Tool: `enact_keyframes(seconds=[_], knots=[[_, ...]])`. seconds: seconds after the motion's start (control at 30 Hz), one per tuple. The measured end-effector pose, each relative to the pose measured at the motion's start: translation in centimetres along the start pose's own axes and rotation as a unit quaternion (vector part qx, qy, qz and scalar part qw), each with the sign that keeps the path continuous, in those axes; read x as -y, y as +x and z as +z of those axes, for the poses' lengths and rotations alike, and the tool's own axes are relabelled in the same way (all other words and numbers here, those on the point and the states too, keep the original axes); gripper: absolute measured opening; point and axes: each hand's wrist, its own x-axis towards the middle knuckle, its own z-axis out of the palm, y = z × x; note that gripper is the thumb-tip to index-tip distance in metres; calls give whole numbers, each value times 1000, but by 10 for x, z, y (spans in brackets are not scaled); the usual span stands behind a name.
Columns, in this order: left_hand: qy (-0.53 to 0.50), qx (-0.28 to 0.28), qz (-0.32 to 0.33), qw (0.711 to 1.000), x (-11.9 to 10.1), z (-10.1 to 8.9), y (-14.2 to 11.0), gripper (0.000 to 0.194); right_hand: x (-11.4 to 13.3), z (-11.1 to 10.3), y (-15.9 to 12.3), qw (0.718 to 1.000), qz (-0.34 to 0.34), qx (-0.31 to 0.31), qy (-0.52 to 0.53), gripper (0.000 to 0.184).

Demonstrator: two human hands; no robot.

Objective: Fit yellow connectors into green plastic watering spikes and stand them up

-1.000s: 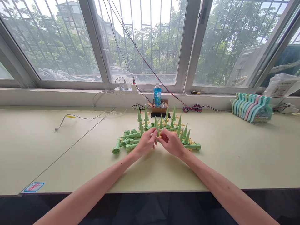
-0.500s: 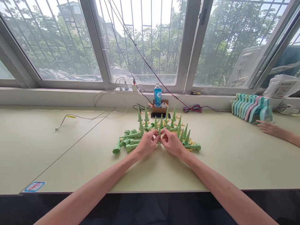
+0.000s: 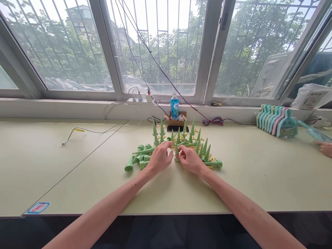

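Note:
A green plastic plant watering spike [image 3: 176,150] stands upright, tip up, between my hands. My right hand [image 3: 190,157] pinches it from the right side. To its left, my left hand [image 3: 161,155] is apart from it, fingers parted and curved, holding nothing that I can see. Several like green spikes [image 3: 192,130] stand upright behind and to the right. More green spikes [image 3: 143,154] lie in a heap beside my left hand. Small yellow valve pieces [image 3: 213,159] are scattered among them, partly hidden by the spikes and my hands.
Behind the spikes are a dark phone [image 3: 177,128], a small cardboard box [image 3: 176,122] and a blue bottle [image 3: 174,106]. Cables [image 3: 213,120] run along the sill. At right stands a row of pastel packs [image 3: 277,120]; another person's hand [image 3: 325,148] holds one pack at the edge.
My left hand has let go of the spike and drawn left, while my right hand stays on it. Another person's hand came in and pulled a pack away to the right.

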Motion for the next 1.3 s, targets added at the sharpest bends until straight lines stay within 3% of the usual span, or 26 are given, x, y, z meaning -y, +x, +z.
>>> enact_keyframes(seconds=[0.23, 0.57, 0.77, 1.3], knots=[[124, -8, -16, 992, 3, -6, 1, 43, -2, 0, -1, 1000, 1, 3, 0, 11], [207, 17, -37, 977, 12, -5, 1, 30, -2, 0, -1, 1000, 4, 4, -6, 13], [224, 63, -65, 970, 9, -6, 0, 27, -1, 0, 0, 1000, 5, 4, -11, 14], [221, 59, -58, 972, 9, -5, 0, 25, -2, 0, -1, 1000, 4, 9, -25, 15]])
